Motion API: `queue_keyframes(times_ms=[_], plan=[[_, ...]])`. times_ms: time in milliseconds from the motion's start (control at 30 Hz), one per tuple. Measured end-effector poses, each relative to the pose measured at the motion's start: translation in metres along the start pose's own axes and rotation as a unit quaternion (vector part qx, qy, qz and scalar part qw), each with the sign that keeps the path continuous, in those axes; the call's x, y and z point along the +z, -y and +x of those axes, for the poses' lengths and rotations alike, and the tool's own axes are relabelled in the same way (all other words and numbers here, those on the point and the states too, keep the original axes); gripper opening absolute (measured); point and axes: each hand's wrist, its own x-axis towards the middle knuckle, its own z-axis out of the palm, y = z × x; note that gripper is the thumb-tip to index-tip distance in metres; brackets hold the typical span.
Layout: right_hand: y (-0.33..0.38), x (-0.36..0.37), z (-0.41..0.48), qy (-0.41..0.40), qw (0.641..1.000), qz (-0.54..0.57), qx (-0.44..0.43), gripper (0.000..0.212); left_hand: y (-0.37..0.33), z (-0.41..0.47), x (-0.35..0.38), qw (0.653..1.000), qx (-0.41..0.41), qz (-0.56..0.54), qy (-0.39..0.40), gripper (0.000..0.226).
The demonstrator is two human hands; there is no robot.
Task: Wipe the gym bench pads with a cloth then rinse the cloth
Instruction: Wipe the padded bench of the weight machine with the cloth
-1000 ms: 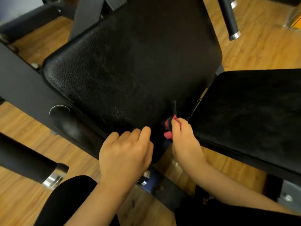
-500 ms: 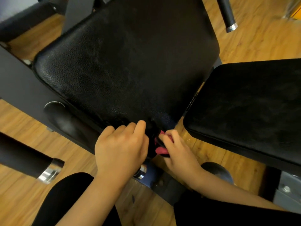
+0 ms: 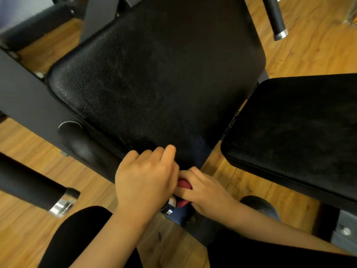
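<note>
- The right hand point(image 3: 204, 192) is clenched round a bunched red cloth point(image 3: 184, 185), held just below the near corner of the large textured pad point(image 3: 154, 84). Only a small fold of the cloth shows.
- The left hand point(image 3: 144, 176) touches the right, its fingers curled at that same corner. Whether it grips the pad edge, part of the cloth or nothing is hidden.
- Wadded this tight, the cloth would likely clean only a narrow strip at each pass, so patches of the grained surface could be missed.
- A chrome-capped peg point(image 3: 170, 206) sits directly under the hands. A loose end of cloth could snag on it, or knuckles could knock against it.
- The gap between the pads opens onto the wooden floor point(image 3: 220, 171). If the grip loosens, the cloth would probably fall there and pick up grit.
- Count: two hands and one cloth.
- Count: two pads, the large one and a smaller pad point(image 3: 299, 132) to its right, set apart from it.
- Count: three chrome-capped parts, namely the peg, a near left bar point(image 3: 38, 188) and a far bar point(image 3: 274, 16).
</note>
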Motion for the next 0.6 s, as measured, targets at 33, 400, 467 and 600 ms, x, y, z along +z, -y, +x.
queue_keyframes(times_ms=[33,400,467,600], plan=[[-0.003,-0.001,0.0,0.001,1.0,-0.012,-0.01,0.031,0.0,0.0,0.0,1.0,0.002,-0.003,0.001,0.017],[-0.059,-0.038,0.053,-0.179,0.959,0.098,0.196,0.059,-0.001,0.0,-0.003,1.0,-0.006,-0.007,0.012,0.018],[-0.064,-0.045,0.078,-0.225,0.927,0.133,0.267,0.062,-0.001,0.0,-0.004,1.0,-0.008,-0.01,0.016,0.018],[-0.029,-0.035,0.082,-0.198,0.942,0.159,0.218,0.062,-0.001,0.001,-0.005,0.999,-0.003,-0.017,0.03,0.016]])
